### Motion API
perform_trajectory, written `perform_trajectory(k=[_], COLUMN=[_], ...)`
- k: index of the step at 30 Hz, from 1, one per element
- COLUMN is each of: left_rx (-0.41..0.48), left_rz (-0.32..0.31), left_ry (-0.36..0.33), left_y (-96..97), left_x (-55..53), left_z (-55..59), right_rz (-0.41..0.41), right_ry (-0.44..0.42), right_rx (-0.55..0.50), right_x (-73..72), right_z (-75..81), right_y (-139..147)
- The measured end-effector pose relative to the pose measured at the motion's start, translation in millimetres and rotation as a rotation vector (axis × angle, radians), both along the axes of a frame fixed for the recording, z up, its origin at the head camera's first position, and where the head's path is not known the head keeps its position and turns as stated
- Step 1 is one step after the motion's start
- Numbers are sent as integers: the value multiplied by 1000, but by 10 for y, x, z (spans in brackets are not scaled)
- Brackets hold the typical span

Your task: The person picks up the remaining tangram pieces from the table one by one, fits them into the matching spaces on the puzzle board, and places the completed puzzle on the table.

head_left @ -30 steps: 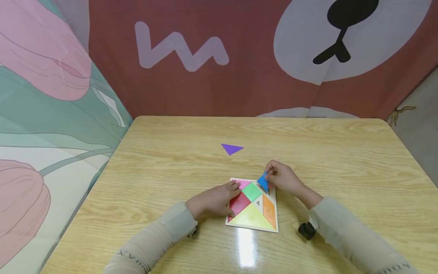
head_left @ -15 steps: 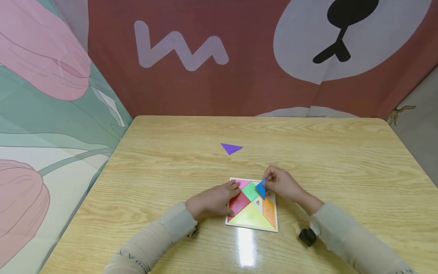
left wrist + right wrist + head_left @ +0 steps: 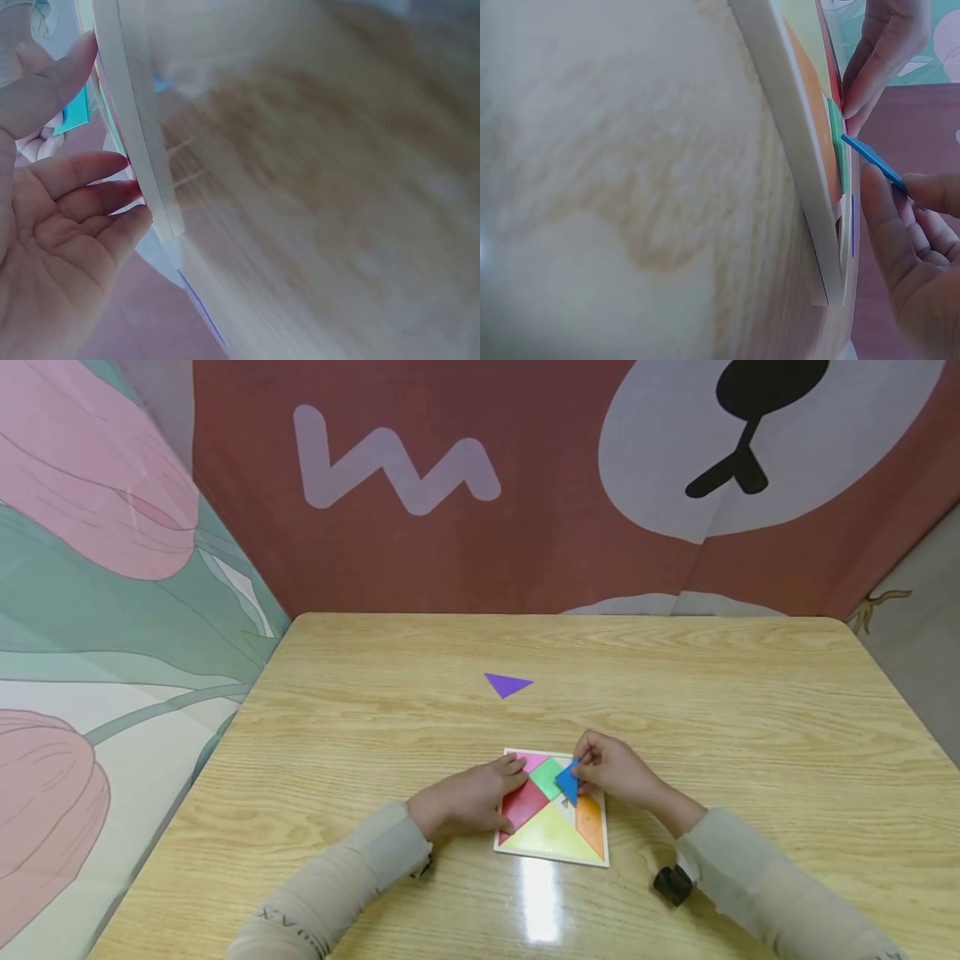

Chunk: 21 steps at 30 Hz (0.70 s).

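A pale square tangram board (image 3: pixel 525 856) lies on the table. Pink (image 3: pixel 536 762), red (image 3: pixel 527 806), green (image 3: pixel 547 779), yellow (image 3: pixel 551 837) and orange (image 3: pixel 590 824) pieces sit in it. My left hand (image 3: pixel 467 797) rests on the board's left side, its fingertips touching the red and pink pieces; the left wrist view shows these fingers (image 3: pixel 90 169) extended over the edge. Between thumb and fingers, my right hand (image 3: pixel 615 768) pinches a blue triangle (image 3: pixel 567 785) above the board's upper right part. That triangle (image 3: pixel 874 160) is tilted in the right wrist view, one corner close to the green piece.
Beyond the board, a purple triangle (image 3: pixel 507 685) lies flat on the wooden table (image 3: pixel 375 693). A printed cloth (image 3: pixel 525 552) hangs behind the table's far edge. Dark wrist devices (image 3: pixel 672 885) are strapped near the cuffs.
My right hand has moved the blue triangle slightly left and toward me, from the board's upper right corner to beside the green piece. The left hand stays in place.
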State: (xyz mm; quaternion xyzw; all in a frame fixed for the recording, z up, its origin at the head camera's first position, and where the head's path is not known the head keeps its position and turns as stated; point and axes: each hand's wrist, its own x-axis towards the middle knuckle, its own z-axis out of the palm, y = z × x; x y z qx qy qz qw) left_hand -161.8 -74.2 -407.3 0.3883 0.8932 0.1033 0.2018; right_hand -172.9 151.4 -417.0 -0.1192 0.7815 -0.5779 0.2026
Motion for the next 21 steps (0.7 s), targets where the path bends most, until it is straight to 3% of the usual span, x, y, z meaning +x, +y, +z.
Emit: perform_trajectory(k=[14,21], left_rx=[2,0], left_rz=[-1,6], left_ry=[-1,-6], left_y=[4,1], left_x=[-4,0], left_z=[1,-2], right_rz=[40,49], right_ry=[0,-3], right_rx=[-47,-4], right_x=[37,58], right_z=[-29,-38], right_y=[-21,-35])
